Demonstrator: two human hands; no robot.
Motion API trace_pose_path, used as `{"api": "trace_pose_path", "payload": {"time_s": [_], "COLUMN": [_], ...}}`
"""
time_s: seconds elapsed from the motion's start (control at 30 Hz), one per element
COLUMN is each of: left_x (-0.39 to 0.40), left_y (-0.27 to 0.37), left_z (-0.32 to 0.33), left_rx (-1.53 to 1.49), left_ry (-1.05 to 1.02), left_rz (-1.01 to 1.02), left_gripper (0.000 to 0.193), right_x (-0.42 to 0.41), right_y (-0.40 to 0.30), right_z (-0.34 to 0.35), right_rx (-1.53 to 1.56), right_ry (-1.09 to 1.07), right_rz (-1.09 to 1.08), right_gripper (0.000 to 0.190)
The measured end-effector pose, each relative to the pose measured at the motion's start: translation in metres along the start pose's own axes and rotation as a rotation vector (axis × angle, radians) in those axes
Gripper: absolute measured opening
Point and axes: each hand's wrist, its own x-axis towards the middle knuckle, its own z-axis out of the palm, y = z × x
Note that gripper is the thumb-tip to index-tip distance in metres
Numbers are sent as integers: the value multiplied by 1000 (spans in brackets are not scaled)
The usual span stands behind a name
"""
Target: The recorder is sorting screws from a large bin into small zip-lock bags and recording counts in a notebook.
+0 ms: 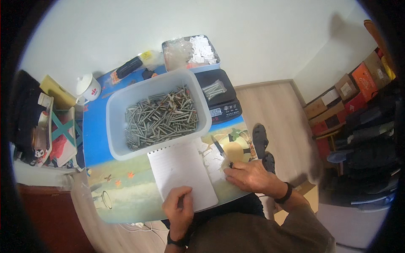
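Observation:
On the near edge of a lined notepad (180, 170) rests my left hand (179, 204), fingers curled, with nothing visible in it. My right hand (250, 177) is at the table's right front edge, its fingertips closed around the near end of a slim pen-like object (218, 147). That object has a dark far part and a paler near part; the grip hides some of it. Beneath and beside it lie torn white paper slips (212, 161). Beyond the notepad stands a translucent plastic tub (110, 126) holding a heap of metal screws or bolts (161, 117).
Right of the tub, a digital scale (218, 76) bears a clear bag of screws or bolts (215, 90). A tin (196, 67) with paper slips and plastic bags sits behind. A lidded mug (90, 87) and a black case (129, 67) are at back left. Boxes (346, 87) line the right wall.

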Motion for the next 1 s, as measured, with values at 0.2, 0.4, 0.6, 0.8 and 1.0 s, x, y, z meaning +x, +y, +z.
{"api": "trace_pose_path", "payload": {"time_s": [0.2,0.4,0.6,0.8,1.0], "left_x": [1,-1,-1,-1,0], "left_y": [-1,-5,-7,-6,-6], "left_z": [3,3,3,4,3], "left_rx": [-37,-63,-71,-77,-60], "left_ry": [20,17,17,15,6], "left_rz": [17,0,-5,-15,11], "left_gripper": [11,11,10,10,9], "right_x": [-4,-10,-11,-14,-13], "right_y": [-4,-8,-6,-5,-4], "right_z": [3,4,10,12,15], "right_rx": [-3,-82,-239,-300,-250], "right_ry": [77,86,145,136,178], "right_rz": [11,54,-107,-198,-174], "right_gripper": [28,31,27,27,23]}}
